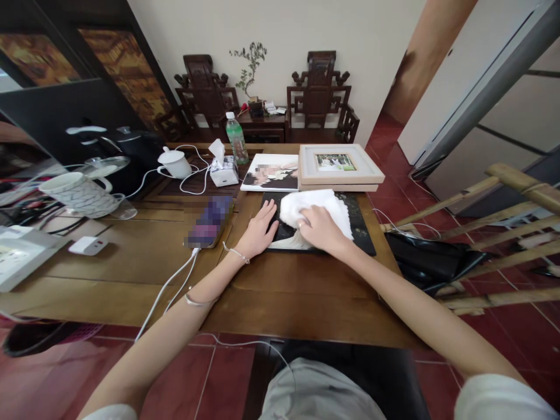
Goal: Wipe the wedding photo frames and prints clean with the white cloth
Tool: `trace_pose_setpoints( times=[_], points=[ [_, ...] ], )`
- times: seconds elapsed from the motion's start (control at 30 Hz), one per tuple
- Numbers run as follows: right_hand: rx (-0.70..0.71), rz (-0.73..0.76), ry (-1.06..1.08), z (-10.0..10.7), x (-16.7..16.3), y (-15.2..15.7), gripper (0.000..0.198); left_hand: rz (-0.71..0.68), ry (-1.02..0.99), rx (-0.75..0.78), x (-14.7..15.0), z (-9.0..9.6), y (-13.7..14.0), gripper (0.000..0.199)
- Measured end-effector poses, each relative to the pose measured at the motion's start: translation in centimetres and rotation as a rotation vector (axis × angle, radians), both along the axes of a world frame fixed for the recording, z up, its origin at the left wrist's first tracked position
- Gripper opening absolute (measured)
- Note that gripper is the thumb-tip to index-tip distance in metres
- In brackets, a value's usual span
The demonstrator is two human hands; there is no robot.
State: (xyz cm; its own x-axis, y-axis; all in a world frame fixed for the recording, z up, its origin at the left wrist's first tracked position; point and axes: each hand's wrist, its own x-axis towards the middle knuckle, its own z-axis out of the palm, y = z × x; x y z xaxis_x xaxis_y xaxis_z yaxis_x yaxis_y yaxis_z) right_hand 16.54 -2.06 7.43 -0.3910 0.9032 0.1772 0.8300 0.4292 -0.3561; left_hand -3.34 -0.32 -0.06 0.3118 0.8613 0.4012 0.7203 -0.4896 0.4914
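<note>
My right hand [317, 224] is closed on a bunched white cloth [339, 213], pressing it onto a dark, flat rectangular panel [363, 230]. The cloth hides much of the panel's middle, though a pale patch shows below it near the front edge. At the panel's left edge, my left hand [259, 227] lies flat with its fingers stretched out, empty. Just behind the panel are a flat photo print [271, 169] and, to its right, stacked pale picture frames [367, 169] with a small photo in the top one.
Left of my hands lies a phone [210, 224] on a white cable. Farther back stand a tissue box [224, 172], a green-labelled bottle [236, 140] and a lidded white cup [175, 163]. A patterned mug [81, 192] and power strip [26, 256] are far left. A bamboo rack [503, 233] stands right.
</note>
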Motion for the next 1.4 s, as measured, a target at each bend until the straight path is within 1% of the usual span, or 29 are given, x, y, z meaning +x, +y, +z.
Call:
trace_pose_setpoints(
  times=[0.13,0.2,0.23,0.27,0.33,0.47,0.57,0.67,0.77,0.87,0.97,1.03,1.13,1.2,1.3,1.4],
  points=[
    [-0.039,0.105,0.036,0.2,1.7,-6.0,0.02,0.031,0.043,-0.05,0.0,-0.3,0.2,0.05],
    [-0.085,0.147,0.047,0.5,2.4,-7.7,0.02,0.033,0.058,-0.049,0.0,-0.3,0.3,0.05],
    [-0.105,0.151,0.049,0.7,2.7,-8.1,0.02,0.034,0.062,-0.047,0.0,-0.3,0.3,0.049],
    [-0.112,0.141,0.052,0.8,2.9,-8.0,0.02,0.035,0.064,-0.045,0.0,-0.4,0.3,0.049],
    [-0.106,0.106,0.05,0.9,3.1,-6.9,0.02,0.039,0.059,-0.04,0.0,-0.4,0.3,0.049],
    [-0.075,0.06,0.008,0.8,2.4,-1.9,0.024,0.037,0.022,-0.029,0.1,-0.3,0.3,0.047],
    [-0.014,0.044,0.01,0.7,1.2,1.9,0.025,0.015,-0.063,0.004,0.2,0.4,0.1,0.043],
    [0.025,0.033,0.027,0.5,-0.5,3.9,0.024,0.008,-0.173,0.053,0.4,1.2,-0.4,0.043],
    [0.016,0.089,0.018,0.4,-2.3,3.4,0.022,0.015,-0.25,0.082,0.4,1.9,-0.9,0.048],
    [-0.005,0.244,0.004,0.2,-3.2,0.9,0.022,0.049,-0.31,0.107,0.2,2.2,-1.2,0.055],
    [-0.049,0.367,0.006,0.2,-2.4,-2.2,0.023,0.059,-0.323,0.113,-0.1,2.2,-1.1,0.061],
    [-0.099,0.393,0.033,0.5,-1.0,-3.9,0.022,0.045,-0.287,0.096,-0.1,2.0,-0.9,0.063],
    [-0.151,0.327,0.077,1.3,1.4,-5.2,0.02,0.019,-0.17,0.013,0.0,1.5,-0.7,0.064],
    [-0.177,0.259,0.074,1.6,2.8,-5.0,0.02,0.001,-0.072,-0.062,0.1,1.2,-0.7,0.064],
    [-0.165,0.138,0.068,1.7,3.9,-2.9,0.022,0.008,0.03,-0.106,0.3,0.8,-0.6,0.06],
    [-0.103,-0.018,0.113,1.4,3.8,0.3,0.021,0.022,0.08,-0.084,0.4,0.7,-0.5,0.053]
  ],
)
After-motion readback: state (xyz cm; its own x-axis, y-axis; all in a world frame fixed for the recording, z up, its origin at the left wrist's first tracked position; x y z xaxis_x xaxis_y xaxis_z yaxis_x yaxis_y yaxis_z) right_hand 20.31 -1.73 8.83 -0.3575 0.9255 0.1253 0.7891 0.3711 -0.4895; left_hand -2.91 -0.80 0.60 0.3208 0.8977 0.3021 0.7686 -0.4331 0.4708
